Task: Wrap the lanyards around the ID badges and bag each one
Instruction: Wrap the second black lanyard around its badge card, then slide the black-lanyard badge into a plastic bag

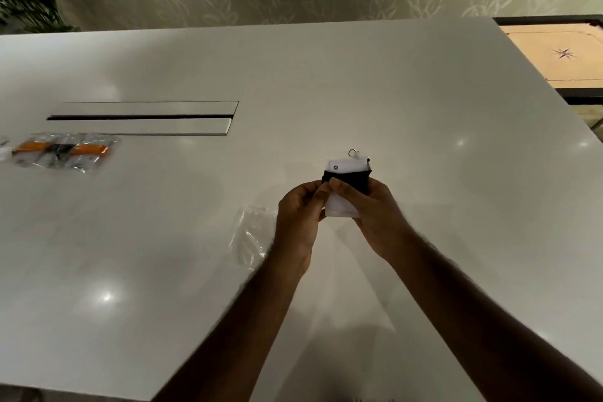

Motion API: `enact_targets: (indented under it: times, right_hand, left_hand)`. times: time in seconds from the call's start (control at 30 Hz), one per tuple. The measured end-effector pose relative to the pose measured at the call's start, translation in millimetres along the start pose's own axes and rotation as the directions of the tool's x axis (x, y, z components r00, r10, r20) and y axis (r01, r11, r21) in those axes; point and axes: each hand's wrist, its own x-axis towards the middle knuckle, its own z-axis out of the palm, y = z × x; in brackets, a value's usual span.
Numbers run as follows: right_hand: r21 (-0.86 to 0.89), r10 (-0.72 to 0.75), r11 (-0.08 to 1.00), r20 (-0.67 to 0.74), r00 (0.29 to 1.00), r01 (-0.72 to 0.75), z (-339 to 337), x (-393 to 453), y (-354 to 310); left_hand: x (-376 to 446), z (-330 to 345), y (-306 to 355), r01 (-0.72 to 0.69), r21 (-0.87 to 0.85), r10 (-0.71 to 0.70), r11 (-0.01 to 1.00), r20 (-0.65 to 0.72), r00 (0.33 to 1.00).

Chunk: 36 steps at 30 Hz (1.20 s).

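A white ID badge point(343, 188) is held up above the table point(326, 91) between both hands, with a black lanyard point(347, 180) wound in a band across its middle. The left hand point(298, 220) is clenched at the badge's left edge, thumb and fingertips pinching the end of the lanyard there, apparently so that the last turn can be kept tight or tucked under. The right hand point(378, 215) is wrapped round the badge from the right, its thumb laid across the front, which steadies the card against the pull of the other hand. A metal clip point(354, 152) stands out beyond the fingertips at the badge's far edge, left free of the wrapping.

An empty clear bag point(251, 238) lies flat just left of the left wrist, partly hidden by the forearm; it is judged to be kept close so that the wrapped badge can be slipped in next. Far to the left of both hands, finished bagged badges point(67, 152) with orange and black lanyards are set aside in a row.

The surface is a glossy white tabletop marked by ceiling-light reflections, with a long cable slot point(143, 117) set into it beyond the bagged pile. Behind it a leaf-patterned wall is seen, with a plant at the far left and a wooden game board point(554, 55) to the far right.
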Motion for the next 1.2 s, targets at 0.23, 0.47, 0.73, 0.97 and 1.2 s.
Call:
enact_targets:
  times: [0.23,0.47,0.73,0.97,1.2]
  right_hand:
    - [-0.164,-0.017,0.986,-0.023,1.000,0.013,-1,3,8]
    - [-0.312,-0.031,0.950,-0.020,0.999,0.023,-1,3,18]
    - [-0.362,-0.022,0.932,-0.039,0.999,0.006,-5,4,25]
    - [-0.358,0.078,0.930,-0.030,0.997,-0.084,-18,6,28]
    - [-0.443,0.068,0.892,-0.054,0.996,-0.085,-33,2,27]
  left_hand:
    - [8,-28,3,-0.135,0.496,0.152,0.858,0.005,0.988]
    - [13,-74,5,-0.209,0.765,0.251,0.609,0.063,0.966]
    - [-5,-115,-28,-0.110,0.987,0.300,0.118,0.070,0.951]
    - [-14,-113,-39,-0.221,0.974,0.311,0.045,0.196,0.930]
    - [-10,-116,-32,-0.355,0.911,0.250,0.209,0.301,0.920]
